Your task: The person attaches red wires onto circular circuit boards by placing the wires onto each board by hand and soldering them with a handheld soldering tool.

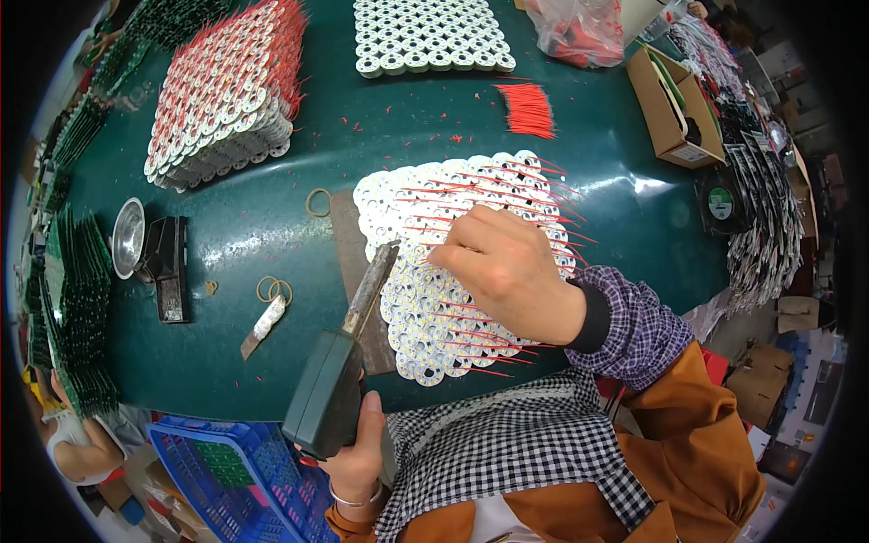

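Observation:
In my left hand (355,457) is a dark green soldering gun (323,394), its long metal barrel slanting up to the right. The barrel's tip lies over a panel of round white LED boards (412,312), close to my right fingertips. My right hand (504,262) is closed in a pinch over the panel, on what looks like a thin red wire, mostly hidden by the fingers. Several red wires (566,217) stick out from the panel toward the right. Beneath the panel's left edge shows a brown board (348,262).
A stack of wired round boards (226,100) stands far left; unwired boards (433,41) lie far middle. Nearby are a red wire bundle (527,110), cardboard box (674,109), solder spool (721,204), metal bowl (128,237) and white-wrapped blade (263,328). A blue crate (195,443) sits below the table edge.

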Available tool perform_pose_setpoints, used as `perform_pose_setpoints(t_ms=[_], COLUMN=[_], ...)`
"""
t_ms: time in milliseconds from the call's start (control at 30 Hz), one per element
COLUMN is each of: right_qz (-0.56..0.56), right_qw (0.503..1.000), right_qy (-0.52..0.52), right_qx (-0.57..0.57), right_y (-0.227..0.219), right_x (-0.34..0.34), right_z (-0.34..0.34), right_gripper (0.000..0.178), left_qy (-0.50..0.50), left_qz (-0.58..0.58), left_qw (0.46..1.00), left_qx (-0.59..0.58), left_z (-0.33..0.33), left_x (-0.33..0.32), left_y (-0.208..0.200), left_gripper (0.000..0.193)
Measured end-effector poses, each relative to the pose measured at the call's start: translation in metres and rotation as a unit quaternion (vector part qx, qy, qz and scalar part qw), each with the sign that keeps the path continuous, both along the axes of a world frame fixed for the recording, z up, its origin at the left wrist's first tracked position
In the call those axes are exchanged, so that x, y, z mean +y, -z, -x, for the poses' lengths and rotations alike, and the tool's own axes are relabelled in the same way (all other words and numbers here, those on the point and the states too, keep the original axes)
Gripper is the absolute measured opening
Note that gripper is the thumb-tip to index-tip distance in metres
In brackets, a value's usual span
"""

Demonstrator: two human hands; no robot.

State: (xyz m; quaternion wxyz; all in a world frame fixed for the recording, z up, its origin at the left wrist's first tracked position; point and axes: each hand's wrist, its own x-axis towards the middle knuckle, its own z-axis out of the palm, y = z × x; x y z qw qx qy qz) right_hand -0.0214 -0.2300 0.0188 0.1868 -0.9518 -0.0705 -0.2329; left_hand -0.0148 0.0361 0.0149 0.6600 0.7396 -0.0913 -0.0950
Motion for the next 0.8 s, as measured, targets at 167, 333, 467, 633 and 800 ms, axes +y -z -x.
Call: perform_pose_setpoints(t_ms=[167,333,467,633,800], right_qz=[-0.016,-0.008,-0.002,0.006,-0.014], right_qw=[1.000,1.000,1.000,1.000,1.000], right_qy=[0.006,0.007,0.010,0.013,0.012], right_qx=[0.004,-0.007,0.000,0.003,0.009], right_y=[0.016,0.020,0.019,0.018,0.018], right_x=[0.003,0.004,0.005,0.006,0.006], right_z=[-0.001,-0.002,-0.002,-0.001,-0.001], right_gripper=[0.012,0.012,0.011,0.011,0.016], left_qy=[0.052,0.062,0.064,0.053,0.059], left_qz=[-0.087,-0.104,-0.116,-0.117,-0.126], left_qw=[0.990,0.989,0.988,0.990,0.986], left_qx=[-0.097,-0.088,-0.083,-0.062,-0.091], left_z=[-0.004,-0.001,0.000,0.001,0.000], left_x=[0.016,0.020,0.019,0.016,0.017], left_y=[0.018,0.021,0.022,0.019,0.020], left_gripper=[0.041,0.035,0.030,0.026,0.024])
